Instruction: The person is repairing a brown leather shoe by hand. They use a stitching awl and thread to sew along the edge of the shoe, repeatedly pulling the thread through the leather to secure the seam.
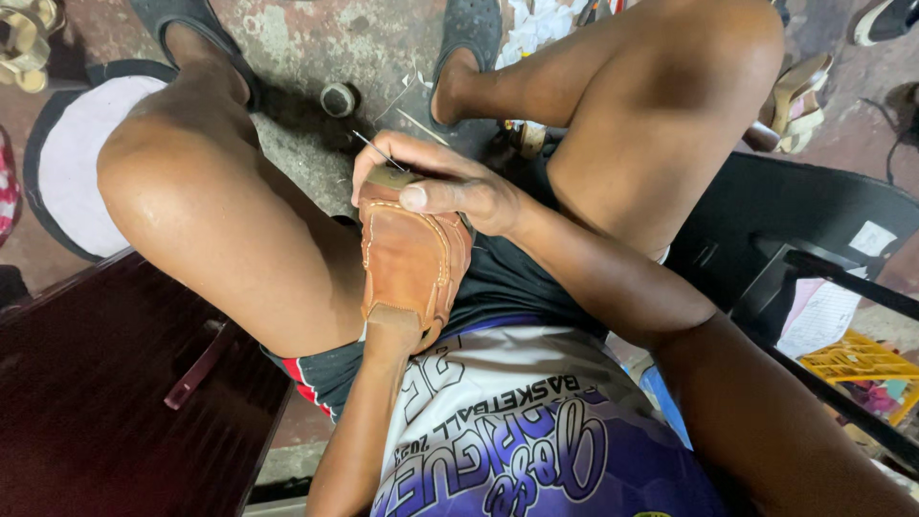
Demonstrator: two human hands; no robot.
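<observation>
A brown leather shoe (407,263) with pale stitching along its edge stands upright between my bare knees. My left hand (388,335) is pushed up inside it from below, so only the wrist shows and the fingers are hidden. At the top of the shoe, my right hand (436,182) pinches a thin metal needle (375,150) whose tip points up and to the left; the thumb lies flat across the shoe's upper edge.
A dark wooden bench (96,402) is at my left and a black chair (795,220) at my right, with a yellow crate (862,359) beyond it. On the concrete floor lie a round white mat (67,163), a small round object (337,99) and heeled sandals (799,101).
</observation>
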